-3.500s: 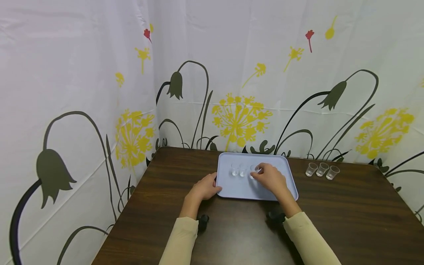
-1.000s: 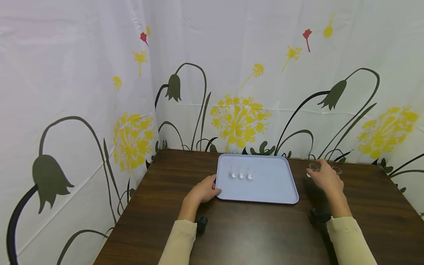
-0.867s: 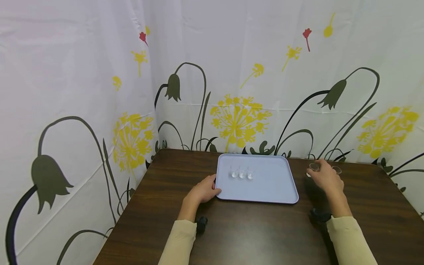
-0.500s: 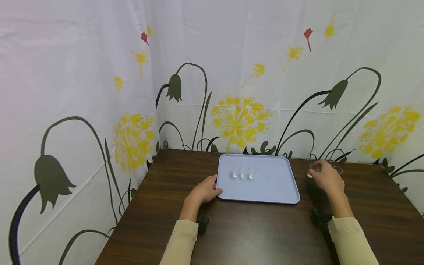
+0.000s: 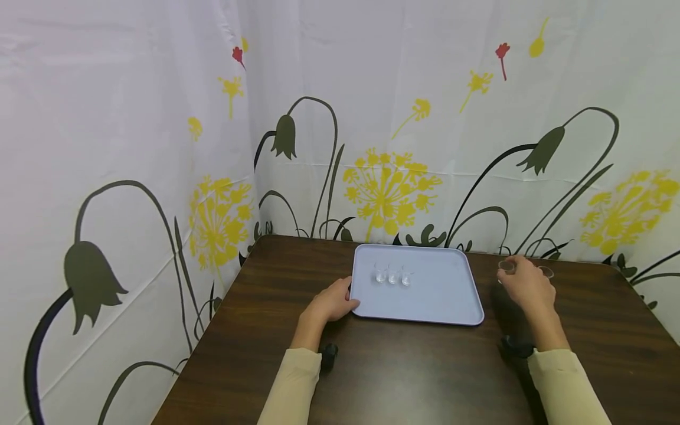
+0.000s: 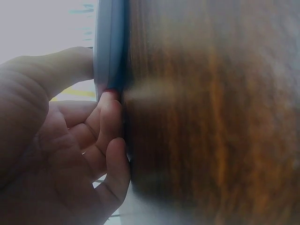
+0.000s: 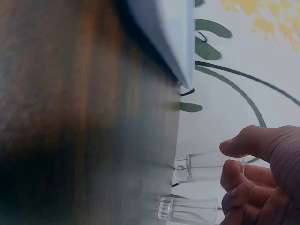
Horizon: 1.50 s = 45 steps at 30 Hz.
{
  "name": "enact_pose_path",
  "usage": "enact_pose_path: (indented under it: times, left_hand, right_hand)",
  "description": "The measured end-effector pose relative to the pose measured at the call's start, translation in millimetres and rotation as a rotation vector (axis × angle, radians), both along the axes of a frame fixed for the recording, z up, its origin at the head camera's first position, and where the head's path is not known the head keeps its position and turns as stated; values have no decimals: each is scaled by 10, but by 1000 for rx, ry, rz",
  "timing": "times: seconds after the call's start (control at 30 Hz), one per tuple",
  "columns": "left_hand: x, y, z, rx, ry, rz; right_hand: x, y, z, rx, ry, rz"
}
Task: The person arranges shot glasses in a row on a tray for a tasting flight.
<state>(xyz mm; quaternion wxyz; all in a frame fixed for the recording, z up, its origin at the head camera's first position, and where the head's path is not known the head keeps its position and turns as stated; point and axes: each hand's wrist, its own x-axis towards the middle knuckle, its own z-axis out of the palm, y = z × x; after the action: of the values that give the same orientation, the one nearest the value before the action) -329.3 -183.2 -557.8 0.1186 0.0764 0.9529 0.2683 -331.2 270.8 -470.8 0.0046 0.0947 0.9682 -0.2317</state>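
My left hand (image 5: 332,301) grips the pale blue tray (image 5: 441,304) at its near left edge. In the left wrist view the thumb lies over the rim and fingertips reach beneath it. On the tray, three clear shot glasses (image 5: 393,277) stand upright in a row, left of its middle. Beyond the tray's right side, my right hand (image 5: 531,289) pinches a clear shot glass (image 7: 201,166) near its rim between thumb and fingers. Another shot glass (image 7: 190,209) stands close beside it; in the head view its rim (image 5: 545,271) shows behind the hand, which hides the rest.
The dark wooden table (image 5: 404,372) carries everything, its back edge against a white curtain (image 5: 425,47) printed with flowers. Black straps with small devices (image 5: 517,347) sit on both wrists.
Over the earlier frames my right hand left the third glass on the tray, now nearer the other two, and moved right to the glasses beside it. The left hand stayed at the tray.
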Motion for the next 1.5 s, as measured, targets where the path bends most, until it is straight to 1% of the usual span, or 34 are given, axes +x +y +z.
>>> enact_pose_path:
  times: [0.07,0.17,0.23,0.3,0.37,0.5,0.63,0.7,0.8,0.93,1.13,1.3,1.5]
  left_hand:
    - [-28,-11,-43,8,-7,4]
    - [-39,-14,-64,19,-6,9]
    - [-29,-16,-51,25,-5,10]
    - [9,-4,8,29,-2,10]
    - [22,1,33,34,0,10]
    - [13,13,39,26,-4,6]
    - [-60,8,-45,-1,-12,-6]
    - [-101,-4,-92,5,-12,-8]
    - [-151,-26,-158,4,-12,-7]
    - [-173,-42,-207,-3,-12,-5]
    - [-183,-55,-266,-5,-16,-3]
    - [-194,-60,-268,0,-12,-5]
    - [-168,-46,-239,-3,-13,2]
  right_hand:
    - [-4,-36,8,24,15,15]
    - [-1,-111,17,49,46,54]
    - [11,-175,24,60,68,79]
    - [31,-243,26,71,88,97]
    - [51,-305,29,71,106,105]
    - [87,-416,63,64,130,108]
    - [92,-519,99,75,142,103]
    - [86,-583,106,84,155,106]
    - [83,-691,101,88,185,132]
    - [82,-855,63,75,212,177]
    - [75,-1054,29,66,225,188]
    - [74,-1195,48,49,231,195]
    - [82,-1324,16,27,206,222]
